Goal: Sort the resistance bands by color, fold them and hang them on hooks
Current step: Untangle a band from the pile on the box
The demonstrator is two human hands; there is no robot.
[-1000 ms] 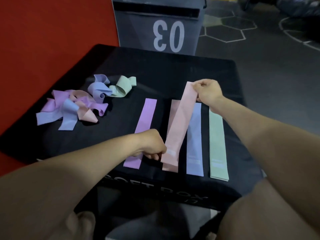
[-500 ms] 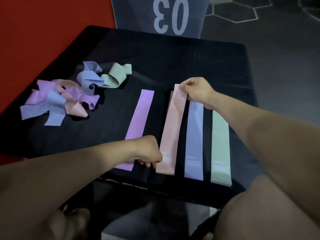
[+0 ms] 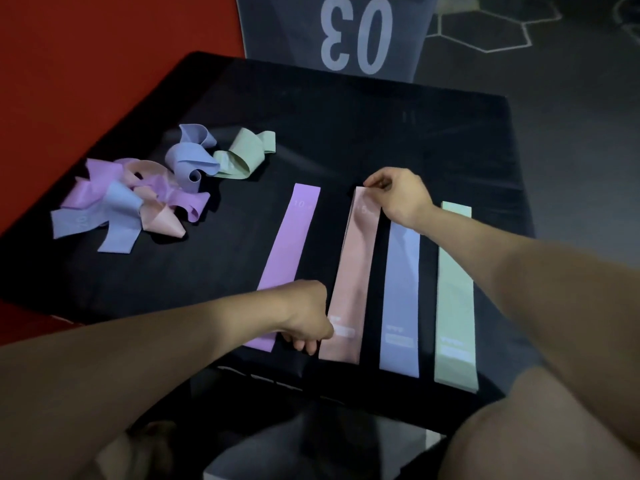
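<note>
Several flat resistance bands lie side by side on the black soft box [image 3: 346, 133]: a purple band [image 3: 287, 258], a pink band [image 3: 356, 271], a blue band [image 3: 401, 292] and a green band [image 3: 454, 292]. My right hand [image 3: 398, 195] pinches the far end of the pink band, which lies flat on another pink band. My left hand [image 3: 308, 317] pinches its near end. A tangled heap of purple, pink and blue bands [image 3: 128, 209] sits at the left, with a crumpled blue band [image 3: 190, 157] and a crumpled green band [image 3: 242, 154] beside it.
A dark box marked 03 [image 3: 346, 29] stands behind the soft box. Red flooring [image 3: 86, 64] runs along the left, dark grey patterned flooring [image 3: 571, 116] on the right. My knee [image 3: 540, 427] shows at the lower right. No hooks are in view.
The pink band, held slanted above the row a second ago, has come down flat onto the pink band beneath, with both hands still holding its ends. The camera tilted downward.
</note>
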